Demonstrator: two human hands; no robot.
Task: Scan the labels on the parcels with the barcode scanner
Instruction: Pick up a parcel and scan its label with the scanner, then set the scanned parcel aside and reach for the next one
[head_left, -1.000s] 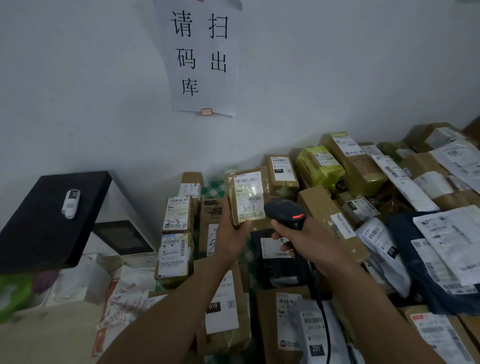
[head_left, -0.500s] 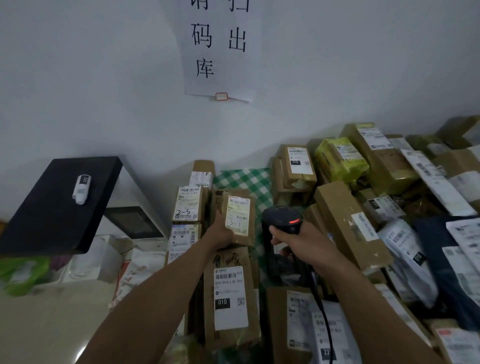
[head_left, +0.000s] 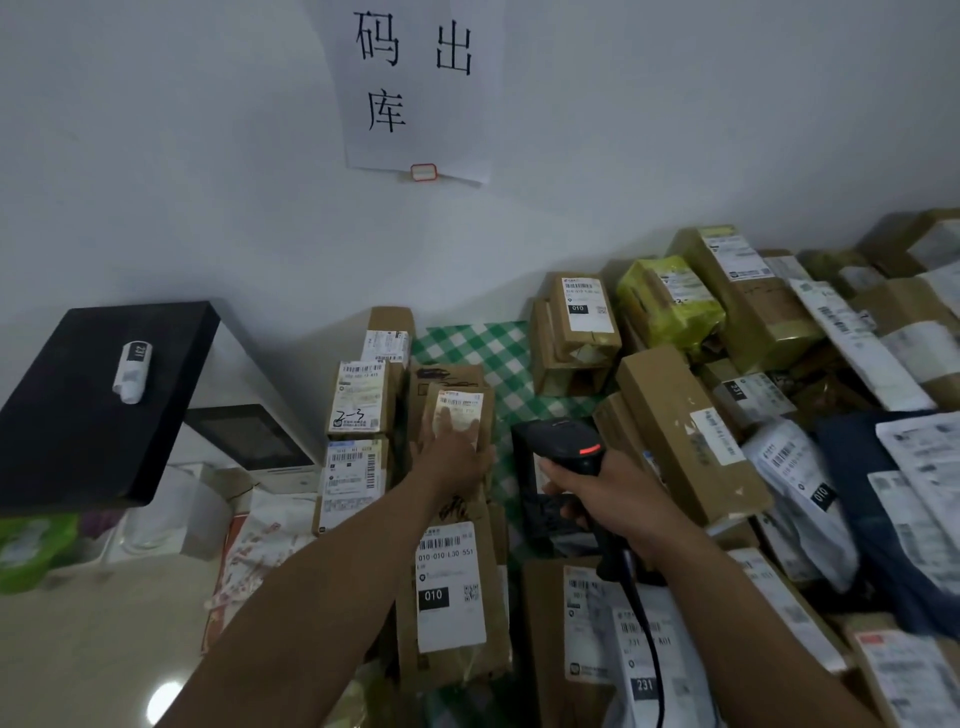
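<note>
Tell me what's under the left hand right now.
A small brown parcel, on the pile of boxes. The barcode at the top of its label shows; the left hand covers the label's lower part.

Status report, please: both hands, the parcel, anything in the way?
Left hand rests on small brown parcel. Right hand grips barcode scanner, red light on. Left fingers cover part of label.

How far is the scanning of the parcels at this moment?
Done, it seems: the parcels lined up on the left, labels up. In hand: the left hand rests on a small brown parcel beside them; the right hand grips the barcode scanner. Left: probably the jumbled heap on the right.
</note>
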